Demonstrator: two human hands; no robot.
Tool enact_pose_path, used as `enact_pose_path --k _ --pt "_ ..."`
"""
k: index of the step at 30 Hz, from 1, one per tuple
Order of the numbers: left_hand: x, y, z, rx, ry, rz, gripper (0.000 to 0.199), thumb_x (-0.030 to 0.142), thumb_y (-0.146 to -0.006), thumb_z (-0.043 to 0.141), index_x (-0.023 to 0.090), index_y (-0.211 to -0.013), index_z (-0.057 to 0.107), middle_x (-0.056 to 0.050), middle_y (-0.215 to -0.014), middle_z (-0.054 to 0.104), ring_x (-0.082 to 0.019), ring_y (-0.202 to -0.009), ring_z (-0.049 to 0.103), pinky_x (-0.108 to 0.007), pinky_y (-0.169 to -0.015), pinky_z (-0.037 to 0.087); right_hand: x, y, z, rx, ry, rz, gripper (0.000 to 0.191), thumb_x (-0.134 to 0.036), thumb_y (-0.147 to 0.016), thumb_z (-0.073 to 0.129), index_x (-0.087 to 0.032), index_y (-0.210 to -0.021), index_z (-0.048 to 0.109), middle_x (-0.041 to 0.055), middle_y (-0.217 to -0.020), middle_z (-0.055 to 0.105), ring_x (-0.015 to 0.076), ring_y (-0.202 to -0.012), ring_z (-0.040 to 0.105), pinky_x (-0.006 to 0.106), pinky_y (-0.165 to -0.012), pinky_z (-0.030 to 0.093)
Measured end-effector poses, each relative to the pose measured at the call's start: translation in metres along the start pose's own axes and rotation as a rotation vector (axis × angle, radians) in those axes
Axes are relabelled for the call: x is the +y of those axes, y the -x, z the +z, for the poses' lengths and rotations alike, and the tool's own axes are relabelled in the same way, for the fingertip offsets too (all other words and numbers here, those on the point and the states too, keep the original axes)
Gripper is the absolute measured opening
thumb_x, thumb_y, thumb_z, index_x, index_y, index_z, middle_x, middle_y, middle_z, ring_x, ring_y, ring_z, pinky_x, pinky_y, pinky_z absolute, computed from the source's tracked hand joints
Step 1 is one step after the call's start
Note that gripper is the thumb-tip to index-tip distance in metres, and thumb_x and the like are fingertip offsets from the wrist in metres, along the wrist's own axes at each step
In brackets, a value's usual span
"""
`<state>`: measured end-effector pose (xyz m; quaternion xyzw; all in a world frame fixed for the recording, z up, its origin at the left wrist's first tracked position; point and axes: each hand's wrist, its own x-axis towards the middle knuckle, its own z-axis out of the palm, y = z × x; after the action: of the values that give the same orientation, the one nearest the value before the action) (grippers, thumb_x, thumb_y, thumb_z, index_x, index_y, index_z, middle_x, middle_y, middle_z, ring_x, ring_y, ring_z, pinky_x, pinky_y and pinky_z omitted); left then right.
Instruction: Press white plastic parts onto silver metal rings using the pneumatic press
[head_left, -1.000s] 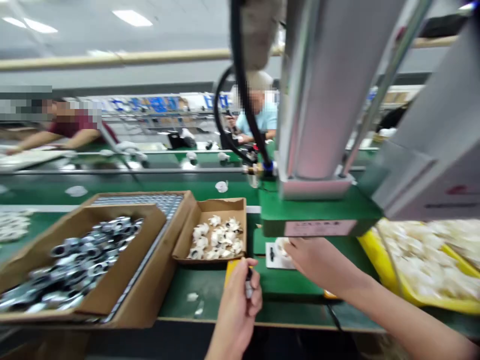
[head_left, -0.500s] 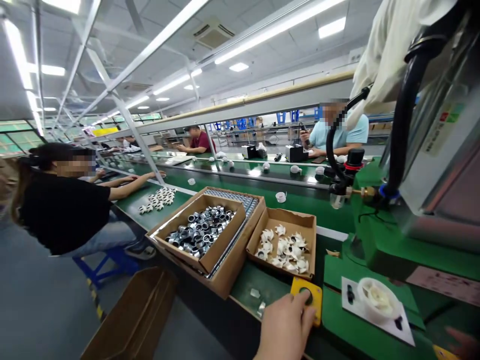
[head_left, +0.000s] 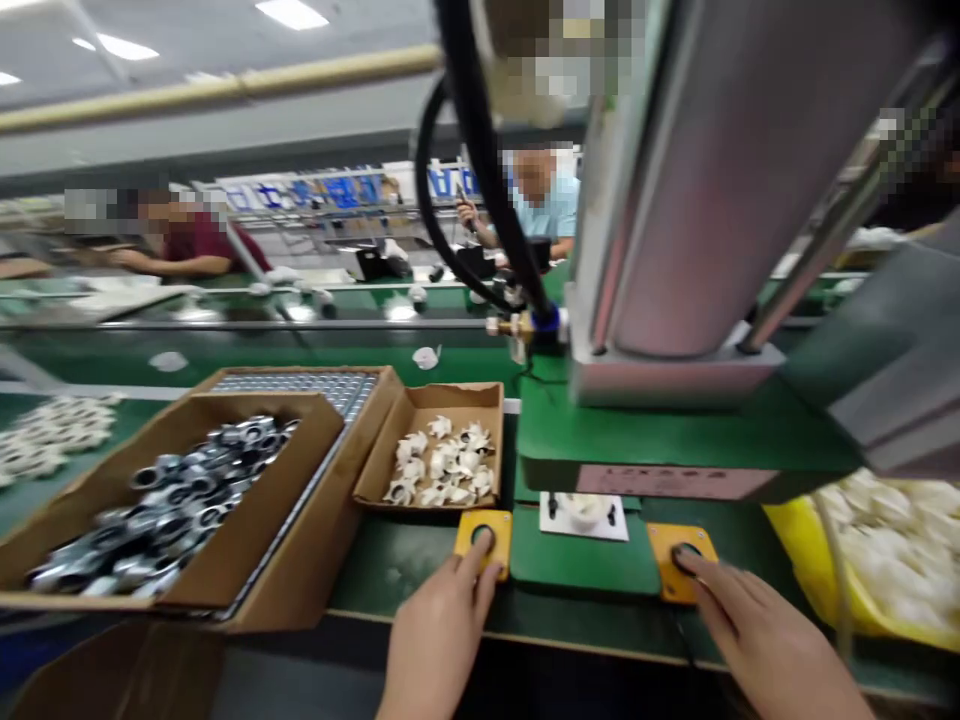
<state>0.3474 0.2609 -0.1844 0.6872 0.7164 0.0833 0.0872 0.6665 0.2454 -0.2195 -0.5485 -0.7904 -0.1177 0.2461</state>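
My left hand (head_left: pixel 442 620) rests at the left yellow button box (head_left: pixel 498 570), a finger on its dark round button and the thumb at its edge. At the right yellow button box (head_left: pixel 670 582), my right hand (head_left: pixel 757 625) has its fingertips on the button. Neither hand holds anything. Between the boxes, a white plate (head_left: pixel 551 520) carries a white round part (head_left: pixel 585 508) on the green press base (head_left: pixel 585 570). The press head (head_left: pixel 675 425) hangs over it and hides part of it.
Left of the press stand a small carton (head_left: pixel 362 492) of white finned parts and a larger carton (head_left: pixel 300 540) of metal rings. A yellow bag (head_left: pixel 806 570) of white parts lies at the right. Two people (head_left: pixel 206 240) (head_left: pixel 546 200) sit across the line.
The view has swung right and come closer to the press. My right hand, barely visible at the edge before, is now fully seen on its button. My left hand stays at its button.
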Motion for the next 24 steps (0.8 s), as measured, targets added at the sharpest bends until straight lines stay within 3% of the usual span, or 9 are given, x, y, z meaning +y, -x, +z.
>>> enact_pose_path --k 5,9,13,15,18,20,24 --pt "-0.001 -0.004 -0.003 -0.055 -0.098 0.036 0.041 0.038 -0.093 0.03 0.03 -0.125 0.054 -0.004 -0.102 0.069 -0.024 -0.077 0.066 -0.03 -0.056 0.041 -0.013 -0.008 -0.006 -0.164 0.039 0.044 0.027 -0.02 -0.094 0.035 -0.017 -0.108 0.057 0.0069 -0.097 0.067 0.0215 -0.081 0.064 0.039 -0.076 0.05" --pt "-0.004 -0.007 -0.007 -0.076 0.0 -0.002 0.043 0.04 -0.092 0.03 0.029 -0.125 0.055 -0.006 -0.106 0.068 -0.027 -0.084 0.066 -0.033 -0.063 0.043 -0.015 -0.009 -0.01 -0.159 -0.111 0.166 0.023 -0.022 -0.093 0.039 -0.02 -0.104 0.059 0.0055 -0.094 0.066 0.0201 -0.082 0.063 0.037 -0.077 0.049" --pt "-0.007 -0.011 -0.012 -0.093 0.408 -0.057 0.042 0.048 -0.086 0.041 0.025 -0.111 0.065 -0.008 -0.097 0.069 -0.026 -0.088 0.062 -0.033 -0.071 0.044 -0.017 -0.018 -0.018 -0.202 -0.444 0.388 0.02 -0.031 -0.092 0.044 -0.025 -0.105 0.059 0.0035 -0.101 0.064 0.0173 -0.087 0.062 0.033 -0.082 0.049" --pt "-0.003 -0.011 -0.017 -0.086 0.73 -0.137 0.043 0.054 -0.08 0.049 0.023 -0.102 0.068 -0.005 -0.073 0.064 -0.021 -0.068 0.058 -0.028 -0.057 0.043 -0.023 -0.033 -0.023 -0.192 -0.649 0.526 0.025 -0.035 -0.088 0.05 -0.026 -0.11 0.055 0.0031 -0.106 0.062 0.0158 -0.084 0.062 0.031 -0.077 0.051" --pt "0.019 -0.007 -0.025 -0.116 1.256 -0.291 0.051 0.059 -0.073 0.055 0.019 -0.104 0.065 0.003 -0.055 0.045 -0.011 -0.044 0.036 -0.022 -0.036 0.025 -0.04 -0.071 -0.03 -0.169 -1.002 0.69 0.044 -0.039 -0.08 0.06 -0.025 -0.12 0.047 0.0042 -0.107 0.058 0.011 -0.061 0.06 0.026 -0.054 0.051" --pt "0.038 -0.004 -0.031 -0.174 1.49 -0.329 0.05 0.056 -0.073 0.057 0.02 -0.107 0.062 0.004 -0.059 0.044 -0.008 -0.044 0.03 -0.019 -0.034 0.02 -0.054 -0.102 -0.032 -0.181 -1.207 0.677 0.049 -0.039 -0.074 0.065 -0.022 -0.117 0.047 0.0028 -0.098 0.059 0.0072 -0.048 0.055 0.023 -0.045 0.047" --pt "0.06 -0.001 -0.038 -0.303 1.6 -0.383 0.046 0.047 -0.071 0.064 0.023 -0.11 0.058 0.003 -0.064 0.05 -0.009 -0.046 0.037 -0.018 -0.034 0.024 -0.075 -0.152 -0.026 -0.159 -1.515 0.458 0.032 -0.04 -0.072 0.067 -0.018 -0.093 0.06 -0.001 -0.075 0.059 0.0086 -0.054 0.055 0.019 -0.044 0.045"
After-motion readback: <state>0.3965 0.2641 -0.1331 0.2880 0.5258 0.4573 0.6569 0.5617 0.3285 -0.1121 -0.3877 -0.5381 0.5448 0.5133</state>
